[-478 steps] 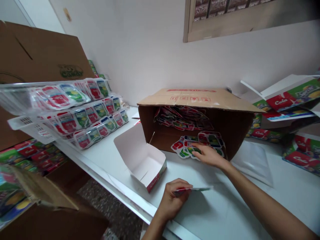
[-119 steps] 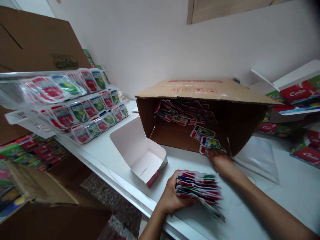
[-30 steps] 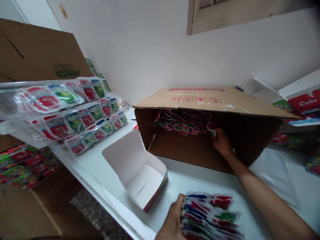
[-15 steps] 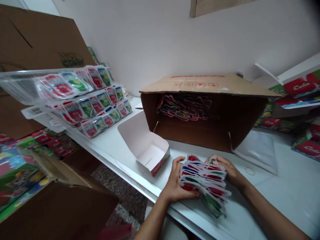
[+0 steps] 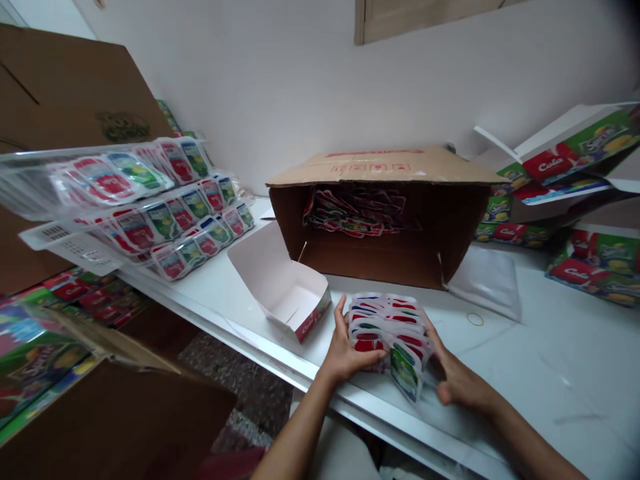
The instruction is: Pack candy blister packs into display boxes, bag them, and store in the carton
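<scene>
A thick stack of red, green and blue blister packs [image 5: 387,328] stands on the white table [image 5: 525,360], squeezed between my two hands. My left hand [image 5: 345,350] presses its left side with the thumb on the front. My right hand [image 5: 457,377] curls round its right side near the table's front edge. Just left of the stack lies an open white carton [image 5: 283,293] with a red-green printed wall. Behind it a brown cardboard box [image 5: 380,213] lies on its side, more packs piled deep inside.
Clear plastic trays [image 5: 125,207] filled with the same packs are stacked at the left. Printed display cartons [image 5: 575,200] sit at the right. A clear plastic sheet [image 5: 485,283] and a rubber band [image 5: 475,319] lie beside the box. Large cardboard boxes [image 5: 115,413] stand at lower left.
My right hand left the cardboard box and came back to the stack. Both hands now clamp the stack, which has been drawn together more tightly and stands nearer the white carton.
</scene>
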`<control>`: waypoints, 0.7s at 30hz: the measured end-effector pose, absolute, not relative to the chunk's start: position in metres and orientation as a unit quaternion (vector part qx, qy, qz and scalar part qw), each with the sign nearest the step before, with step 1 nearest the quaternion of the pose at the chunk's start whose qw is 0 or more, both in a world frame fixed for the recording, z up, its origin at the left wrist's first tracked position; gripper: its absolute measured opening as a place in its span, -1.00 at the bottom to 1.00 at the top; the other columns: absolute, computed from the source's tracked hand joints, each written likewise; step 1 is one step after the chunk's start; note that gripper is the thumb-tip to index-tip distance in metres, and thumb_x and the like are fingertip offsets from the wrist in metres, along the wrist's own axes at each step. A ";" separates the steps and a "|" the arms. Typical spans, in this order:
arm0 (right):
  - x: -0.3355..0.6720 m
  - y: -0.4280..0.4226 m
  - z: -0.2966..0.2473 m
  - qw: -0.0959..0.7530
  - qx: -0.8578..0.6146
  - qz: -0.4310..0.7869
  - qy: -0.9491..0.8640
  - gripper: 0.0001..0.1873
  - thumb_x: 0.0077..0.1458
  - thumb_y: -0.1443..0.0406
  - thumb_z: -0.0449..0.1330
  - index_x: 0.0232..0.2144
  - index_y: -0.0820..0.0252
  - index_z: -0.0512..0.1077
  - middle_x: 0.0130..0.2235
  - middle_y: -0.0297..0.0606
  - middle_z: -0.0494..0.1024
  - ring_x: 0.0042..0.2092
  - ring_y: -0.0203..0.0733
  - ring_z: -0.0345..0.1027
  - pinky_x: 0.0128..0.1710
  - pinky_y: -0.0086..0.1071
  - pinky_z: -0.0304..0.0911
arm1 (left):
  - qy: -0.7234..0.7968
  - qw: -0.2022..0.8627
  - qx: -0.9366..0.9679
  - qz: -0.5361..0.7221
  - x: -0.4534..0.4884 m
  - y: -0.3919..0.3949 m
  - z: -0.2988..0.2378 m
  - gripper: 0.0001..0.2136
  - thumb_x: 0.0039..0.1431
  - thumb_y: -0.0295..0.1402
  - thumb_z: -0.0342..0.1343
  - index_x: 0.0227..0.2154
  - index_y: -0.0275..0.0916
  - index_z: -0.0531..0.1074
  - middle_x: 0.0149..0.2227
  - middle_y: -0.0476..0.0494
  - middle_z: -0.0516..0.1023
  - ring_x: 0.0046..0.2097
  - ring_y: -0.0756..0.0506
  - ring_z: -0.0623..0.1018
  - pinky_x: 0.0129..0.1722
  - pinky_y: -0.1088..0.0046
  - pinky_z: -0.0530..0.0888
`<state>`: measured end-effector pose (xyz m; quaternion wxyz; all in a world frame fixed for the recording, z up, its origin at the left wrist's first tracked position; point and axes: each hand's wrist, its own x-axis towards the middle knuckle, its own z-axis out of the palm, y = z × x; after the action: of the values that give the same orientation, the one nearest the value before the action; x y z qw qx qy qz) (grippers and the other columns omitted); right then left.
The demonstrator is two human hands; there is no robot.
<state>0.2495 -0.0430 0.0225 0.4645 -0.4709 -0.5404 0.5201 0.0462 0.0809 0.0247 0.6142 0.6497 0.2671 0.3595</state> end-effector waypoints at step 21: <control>0.257 -0.019 0.008 0.449 -0.537 0.360 -0.617 -0.33 0.01 0.12 0.28 0.12 0.14 0.18 0.08 -0.04 0.41 0.13 0.13 0.30 0.15 -0.01 0.21 | 0.306 0.534 0.723 0.315 0.030 0.055 0.036 -0.22 -0.21 -0.27 0.43 0.10 -0.18 0.18 0.02 -0.19 0.50 0.06 -0.27 0.49 0.09 0.15 0.42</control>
<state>0.2570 -0.0194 0.0076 0.4491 -0.5370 -0.6167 0.3601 0.0304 0.0554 0.0360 0.5337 0.7226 0.3060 0.3151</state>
